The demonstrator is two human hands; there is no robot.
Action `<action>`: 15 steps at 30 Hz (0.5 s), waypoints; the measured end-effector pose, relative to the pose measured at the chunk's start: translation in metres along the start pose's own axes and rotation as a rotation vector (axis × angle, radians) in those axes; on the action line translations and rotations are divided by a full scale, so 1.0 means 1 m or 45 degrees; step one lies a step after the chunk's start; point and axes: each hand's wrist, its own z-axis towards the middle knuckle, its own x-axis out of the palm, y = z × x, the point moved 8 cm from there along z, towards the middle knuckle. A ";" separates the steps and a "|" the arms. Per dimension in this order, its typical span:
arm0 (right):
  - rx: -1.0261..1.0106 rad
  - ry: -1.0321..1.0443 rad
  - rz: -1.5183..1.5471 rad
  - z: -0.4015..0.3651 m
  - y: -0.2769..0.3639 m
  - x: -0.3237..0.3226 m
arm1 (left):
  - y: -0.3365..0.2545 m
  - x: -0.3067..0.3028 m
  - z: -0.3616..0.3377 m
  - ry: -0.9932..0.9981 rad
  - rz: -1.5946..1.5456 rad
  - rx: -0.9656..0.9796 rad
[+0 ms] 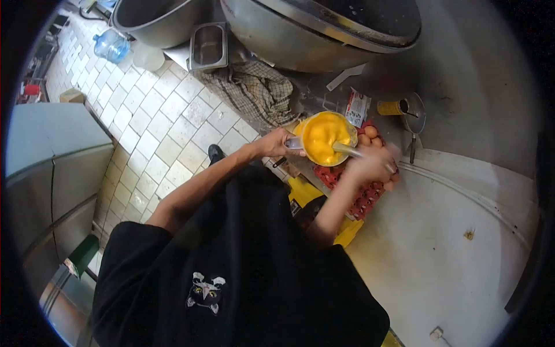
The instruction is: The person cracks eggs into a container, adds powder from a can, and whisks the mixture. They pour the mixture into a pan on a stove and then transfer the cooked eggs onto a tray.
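My left hand (pixel 278 143) grips the clear handle of a jug (pixel 293 142), tilted toward me. Inside the jug is a thick yellow liquid (pixel 324 136) that looks like beaten egg. My right hand (pixel 373 165), smeared by motion, is closed around the handle of a metal utensil (pixel 348 150); its working end is sunk in the liquid, so its kind is hidden. Under and beside the right hand lies a red egg tray (pixel 365 199), with several brown eggs (pixel 370 136) at its far end.
A checked cloth (pixel 257 89) and a steel pan (pixel 208 46) lie beyond the jug, near a large metal vessel (pixel 324 34). At right, a yellow can (pixel 392 108) sits by a small strainer (pixel 415 115). A water bottle (pixel 113 46) stands on the tiled floor (pixel 167 121).
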 end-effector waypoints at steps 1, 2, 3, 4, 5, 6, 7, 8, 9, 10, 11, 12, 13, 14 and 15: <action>-0.030 -0.001 -0.085 -0.003 -0.012 0.000 | 0.006 0.001 0.004 0.011 0.004 -0.029; 0.074 0.144 0.058 0.004 -0.020 0.000 | -0.015 0.002 0.000 0.042 -0.189 -0.011; 0.226 0.293 0.307 0.015 -0.031 0.000 | -0.023 -0.012 0.008 0.012 -0.099 -0.003; 0.329 0.476 0.450 0.020 -0.050 0.006 | -0.026 -0.016 0.007 0.007 -0.018 -0.022; 0.257 0.386 0.395 0.014 -0.050 -0.014 | -0.021 -0.002 -0.003 0.040 0.034 -0.063; 0.162 0.293 0.387 0.013 -0.050 -0.014 | -0.017 -0.004 0.000 0.036 0.135 -0.028; 0.164 0.187 0.325 0.013 -0.056 -0.014 | -0.015 -0.012 0.007 0.040 0.069 0.011; 0.171 0.081 0.262 0.010 -0.055 -0.012 | -0.015 -0.006 0.006 0.045 -0.035 0.030; 0.258 0.065 0.302 0.016 -0.037 -0.014 | -0.014 0.001 0.001 0.029 -0.147 0.044; 0.346 0.046 0.343 0.023 -0.019 -0.016 | -0.016 -0.006 0.000 0.003 0.066 0.045; 0.339 0.032 0.407 0.031 -0.017 -0.029 | -0.015 0.001 -0.005 0.006 0.064 0.035; 0.332 0.017 0.471 0.040 -0.014 -0.043 | -0.016 0.004 -0.005 0.010 0.071 0.032; 0.263 -0.081 0.289 0.033 -0.045 -0.032 | -0.018 -0.006 -0.001 0.022 0.113 0.045; 0.210 -0.187 0.100 0.017 -0.055 -0.017 | -0.012 -0.002 -0.003 0.084 0.073 0.023; 0.199 -0.166 -0.042 0.026 -0.055 -0.021 | -0.007 0.003 -0.004 0.124 0.013 0.004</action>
